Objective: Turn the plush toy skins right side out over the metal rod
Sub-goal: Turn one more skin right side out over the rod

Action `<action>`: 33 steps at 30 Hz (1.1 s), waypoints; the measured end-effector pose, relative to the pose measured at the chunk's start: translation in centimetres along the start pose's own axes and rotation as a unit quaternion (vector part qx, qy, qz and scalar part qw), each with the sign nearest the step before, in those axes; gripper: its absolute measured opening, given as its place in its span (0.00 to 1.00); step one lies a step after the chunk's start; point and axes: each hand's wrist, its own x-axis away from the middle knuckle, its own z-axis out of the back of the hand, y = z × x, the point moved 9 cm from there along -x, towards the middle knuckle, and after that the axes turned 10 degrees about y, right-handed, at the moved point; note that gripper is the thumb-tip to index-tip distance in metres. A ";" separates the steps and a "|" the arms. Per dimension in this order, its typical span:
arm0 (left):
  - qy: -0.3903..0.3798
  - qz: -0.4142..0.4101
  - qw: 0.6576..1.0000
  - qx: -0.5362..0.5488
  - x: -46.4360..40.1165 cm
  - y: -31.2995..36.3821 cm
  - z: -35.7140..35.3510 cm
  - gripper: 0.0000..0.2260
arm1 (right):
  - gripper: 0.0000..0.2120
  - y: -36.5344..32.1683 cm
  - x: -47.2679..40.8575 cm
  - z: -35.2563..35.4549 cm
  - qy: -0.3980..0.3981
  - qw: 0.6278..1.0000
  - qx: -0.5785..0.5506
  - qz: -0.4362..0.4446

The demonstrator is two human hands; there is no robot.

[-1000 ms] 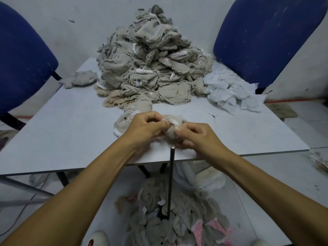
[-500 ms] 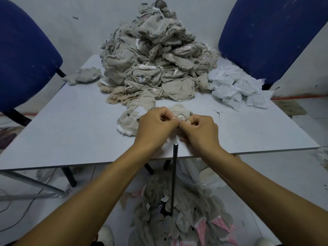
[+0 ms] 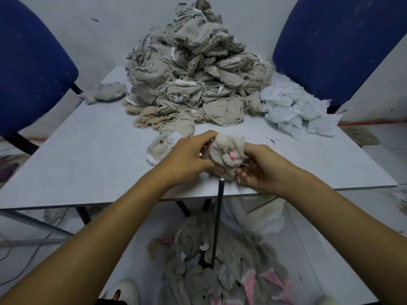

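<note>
A beige plush toy skin (image 3: pixel 228 154) with its fluffy side and a pink nose showing sits between both hands, just above the tip of the upright metal rod (image 3: pixel 218 219). My left hand (image 3: pixel 189 158) grips its left side, fingers curled into the fabric. From the right and below, my right hand (image 3: pixel 258 170) holds it with curled fingers. The rod's top end shows bare right under the skin. A tall pile of inside-out beige skins (image 3: pixel 193 78) lies on the far half of the table.
The grey table (image 3: pixel 88 155) also carries one flat skin (image 3: pixel 164 144) by my left hand, a stray skin (image 3: pixel 108 92) far left and white fabric pieces (image 3: pixel 295 111) at right. Blue chairs (image 3: pixel 33 69) flank it. Turned fluffy skins (image 3: pixel 222 267) lie on the floor around the rod's foot.
The skin has turned: its fluffy outer side with the pink nose now bulges out between the hands. My right hand has dropped lower and to the right.
</note>
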 end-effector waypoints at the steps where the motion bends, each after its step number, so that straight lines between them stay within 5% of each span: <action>1: 0.022 -0.002 1.000 -0.007 -0.1 -0.1 0.5 0.20 | 0.07 -0.1 0.0 0.0 -0.006 1.000 0.013 0.002; 4: 0.131 -0.001 0.989 -0.065 -0.1 -0.2 2.6 0.18 | 0.05 -0.9 0.5 -0.5 -0.023 0.995 0.065 0.068; 6: 0.182 0.002 0.981 -0.060 0.3 0.3 3.5 0.19 | 0.07 -2.1 1.1 0.0 0.040 0.978 0.105 0.175; 10: 0.112 -0.038 0.993 0.023 1.4 2.4 2.0 0.15 | 0.10 -3.7 2.9 1.2 0.182 0.901 0.196 0.340; 18: -0.036 -0.007 0.999 0.002 1.1 0.0 0.8 0.30 | 0.23 -0.8 1.7 -0.3 0.025 0.994 0.039 0.097; 20: -0.052 0.025 0.997 0.050 1.3 -0.8 0.4 0.26 | 0.17 -0.6 1.8 -0.7 0.012 0.998 -0.006 0.065; 23: 0.021 0.073 0.996 0.052 1.0 -2.2 1.3 0.17 | 0.05 -2.0 2.1 1.0 0.091 0.979 0.039 0.180; 25: 0.052 0.096 0.993 0.040 0.8 -2.9 1.8 0.14 | 0.02 -4.5 3.7 1.7 0.142 0.913 0.146 0.353; 29: 0.067 0.094 0.993 0.030 0.6 -3.1 2.1 0.13 | 0.03 -5.6 5.3 -0.1 0.100 0.830 0.260 0.482; 33: 0.072 0.092 0.993 0.014 0.3 -2.9 2.3 0.13 | 0.03 -4.9 3.7 0.7 0.100 0.888 0.197 0.403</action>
